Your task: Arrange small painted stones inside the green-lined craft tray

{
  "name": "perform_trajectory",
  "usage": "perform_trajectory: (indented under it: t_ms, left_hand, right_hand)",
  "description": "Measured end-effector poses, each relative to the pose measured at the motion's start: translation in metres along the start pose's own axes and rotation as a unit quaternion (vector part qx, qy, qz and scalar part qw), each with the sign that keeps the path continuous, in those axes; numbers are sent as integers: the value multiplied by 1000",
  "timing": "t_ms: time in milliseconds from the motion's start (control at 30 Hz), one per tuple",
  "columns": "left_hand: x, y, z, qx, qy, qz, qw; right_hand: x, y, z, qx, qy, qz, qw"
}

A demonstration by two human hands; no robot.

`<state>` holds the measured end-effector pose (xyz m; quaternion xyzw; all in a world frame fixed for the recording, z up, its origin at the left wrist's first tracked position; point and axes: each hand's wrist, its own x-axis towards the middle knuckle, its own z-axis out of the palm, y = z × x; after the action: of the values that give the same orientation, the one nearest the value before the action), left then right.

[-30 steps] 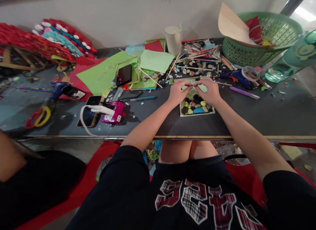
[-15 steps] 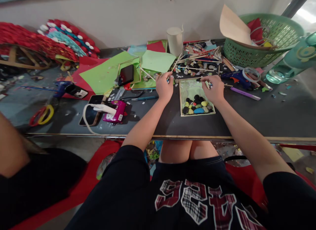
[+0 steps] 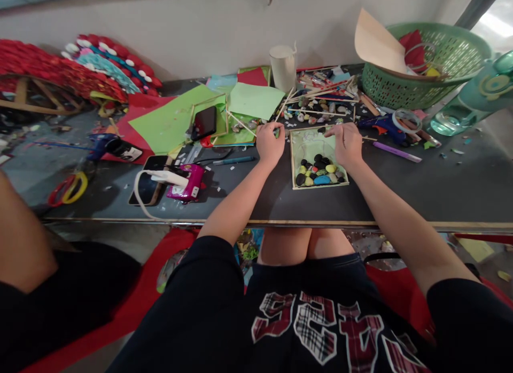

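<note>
A small wooden-framed panel [image 3: 312, 142] with pale green paper lies on the dark table. Several painted pebbles [image 3: 319, 170] in black, yellow, green and blue fill its near end. My left hand [image 3: 270, 142] rests just left of the frame, fingers curled, pinching something small and green that I cannot make out. My right hand [image 3: 347, 142] lies over the frame's far right corner, fingers bent down onto the table. A black pebble [image 3: 321, 130] sits at the frame's far edge between my hands.
Loose pebbles and wooden sticks [image 3: 316, 110] lie beyond the frame. A blue glue gun [image 3: 380, 122], tape ring [image 3: 406, 118], purple pen [image 3: 396, 151], green basket [image 3: 425, 64], white cup [image 3: 282, 66], green and red paper [image 3: 173, 118], phones [image 3: 204, 122], a pink device [image 3: 187, 184] and scissors [image 3: 66, 187] surround it. Another person's arm [image 3: 22, 239] is at left.
My hands were together over the frame's far end a second ago. They have parted: the left went out to the left of the frame, the right to its far right corner.
</note>
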<state>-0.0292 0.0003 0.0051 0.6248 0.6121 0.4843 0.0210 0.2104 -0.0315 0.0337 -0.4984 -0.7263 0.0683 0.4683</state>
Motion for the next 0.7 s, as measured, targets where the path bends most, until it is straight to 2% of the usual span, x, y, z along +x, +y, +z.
perform_trajectory:
  t_ms: [267,400,467,567,633,700]
  left_hand:
    - [-2,0,2,-3,-4,12,1000]
    - [-2,3,0,-6,-32,6,999]
    - [-3,6,-2,-6,-55,4,998]
    - [-3,10,-3,-5,-81,3,997]
    - [-4,11,-3,-7,-87,3,996]
    - [-3,11,-2,-11,-88,6,996]
  right_hand:
    - [1,10,3,-30,5,0,1000]
    - [0,13,7,-65,28,9,997]
    - [4,13,0,-101,63,18,993]
    - [16,16,-28,-159,127,36,978]
    - [27,25,-52,-204,194,102,954]
    - [34,39,-72,-262,228,257,902]
